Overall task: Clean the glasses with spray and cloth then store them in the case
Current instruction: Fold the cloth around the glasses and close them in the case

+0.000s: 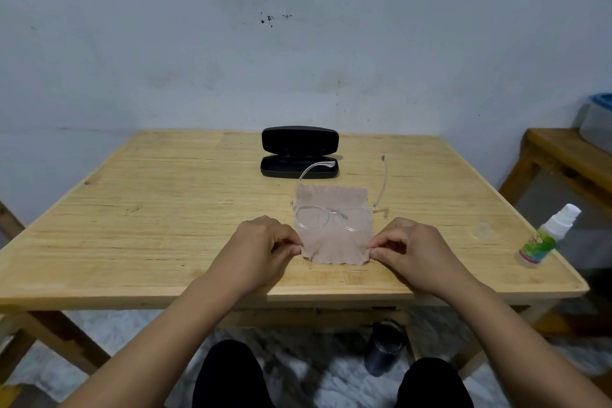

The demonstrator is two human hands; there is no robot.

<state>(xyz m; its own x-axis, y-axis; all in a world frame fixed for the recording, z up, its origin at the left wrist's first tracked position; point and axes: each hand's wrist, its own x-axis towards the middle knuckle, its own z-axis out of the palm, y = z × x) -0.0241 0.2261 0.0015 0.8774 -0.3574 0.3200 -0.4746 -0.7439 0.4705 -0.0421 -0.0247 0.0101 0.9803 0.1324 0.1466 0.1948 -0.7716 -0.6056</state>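
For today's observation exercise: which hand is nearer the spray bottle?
Right. The right hand pinches the cloth's near corner, closer to the spray bottle at the table's right edge; the left hand pinches the opposite corner.

This looks like a plain room in a home. A bare wooden desk [165, 225] stands against a pale painted wall [198, 43] with small dark marks on it. The floor [314, 358] looks like grey and white stone. Off to the right stands another wooden table [559, 156] with a plastic box [596, 122] on top.
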